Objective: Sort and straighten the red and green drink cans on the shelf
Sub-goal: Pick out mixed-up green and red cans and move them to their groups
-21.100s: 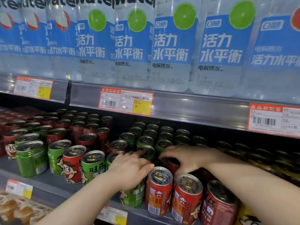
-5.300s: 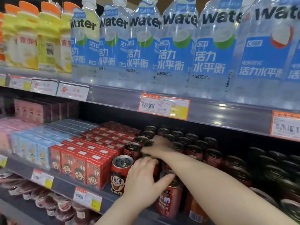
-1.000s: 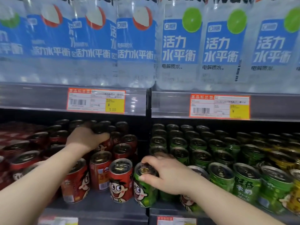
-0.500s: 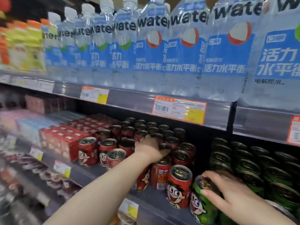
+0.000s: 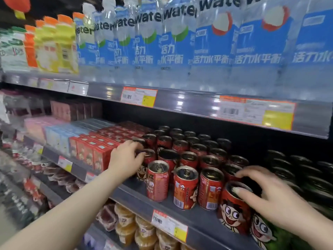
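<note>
Red drink cans [image 5: 186,187] stand in rows on the middle shelf [image 5: 134,198]; three at the front show their backs. My left hand [image 5: 124,159] reaches in from the left, and its fingers curl over the top of a red can [image 5: 150,156] in the second row. My right hand [image 5: 272,197] hovers with spread fingers at the right end of the red rows. Its thumb lies on the top of a front red can with a cartoon face [image 5: 232,212], and its fingertips touch the can behind. A green can [image 5: 264,233] stands under my right wrist. More green cans [image 5: 288,170] are blurred at the right.
Red drink cartons [image 5: 91,150] border the cans on the left, with pale blue cartons [image 5: 59,134] and pink ones beyond. Large water bottles [image 5: 173,47] fill the shelf above, whose edge carries price tags [image 5: 138,96]. Jelly cups [image 5: 126,224] sit on the shelf below.
The view has swung further left. My right hand left the green can and moved onto the front red can. My left hand shifted left to a second-row red can.
</note>
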Action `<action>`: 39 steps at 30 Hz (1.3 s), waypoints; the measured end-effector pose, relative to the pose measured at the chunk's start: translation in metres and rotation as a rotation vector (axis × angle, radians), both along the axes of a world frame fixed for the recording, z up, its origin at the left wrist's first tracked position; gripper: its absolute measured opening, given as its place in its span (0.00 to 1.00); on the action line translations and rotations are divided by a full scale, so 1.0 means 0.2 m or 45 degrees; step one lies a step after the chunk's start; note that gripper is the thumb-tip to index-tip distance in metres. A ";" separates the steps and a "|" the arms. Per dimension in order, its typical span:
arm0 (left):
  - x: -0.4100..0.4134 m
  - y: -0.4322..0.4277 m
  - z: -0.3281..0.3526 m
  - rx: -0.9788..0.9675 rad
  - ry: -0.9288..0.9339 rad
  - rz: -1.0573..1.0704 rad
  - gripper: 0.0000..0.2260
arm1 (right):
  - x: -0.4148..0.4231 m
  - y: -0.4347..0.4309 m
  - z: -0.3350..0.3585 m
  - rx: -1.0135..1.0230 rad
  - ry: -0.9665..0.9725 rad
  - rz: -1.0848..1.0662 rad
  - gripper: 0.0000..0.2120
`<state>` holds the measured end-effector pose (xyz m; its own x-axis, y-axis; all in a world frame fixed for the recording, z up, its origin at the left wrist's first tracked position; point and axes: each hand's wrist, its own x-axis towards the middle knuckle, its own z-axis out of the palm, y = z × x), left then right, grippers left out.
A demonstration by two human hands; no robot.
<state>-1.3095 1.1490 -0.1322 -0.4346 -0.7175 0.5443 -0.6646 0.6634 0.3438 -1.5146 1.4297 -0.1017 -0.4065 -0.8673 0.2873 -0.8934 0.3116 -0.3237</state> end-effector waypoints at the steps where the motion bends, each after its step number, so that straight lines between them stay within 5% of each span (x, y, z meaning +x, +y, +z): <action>1: 0.01 -0.05 0.00 0.017 -0.054 -0.042 0.14 | 0.05 -0.09 0.00 -0.034 0.010 0.010 0.38; 6: 0.07 -0.23 0.01 -0.121 -0.514 -0.340 0.32 | 0.40 -0.56 -0.05 -0.007 0.104 0.159 0.23; 13: 0.03 -0.34 0.04 -0.083 -0.837 -0.541 0.35 | 0.56 -0.84 -0.12 0.190 0.158 -0.105 0.35; 22: 0.05 -0.43 0.07 0.286 -0.656 -0.819 0.27 | 0.54 -0.83 -0.12 0.254 -0.019 -0.186 0.39; 31: 0.07 -0.44 0.03 0.149 -0.690 -0.953 0.26 | 0.52 -0.84 0.01 0.343 -0.193 -0.109 0.27; 35: 0.05 -0.45 0.06 0.400 -0.250 -0.917 0.19 | 0.45 -0.95 0.05 0.147 -0.061 -0.244 0.19; 39: -0.01 -0.47 0.11 0.273 -0.114 -0.733 0.15 | 0.37 -1.10 0.07 0.436 -0.027 -0.360 0.31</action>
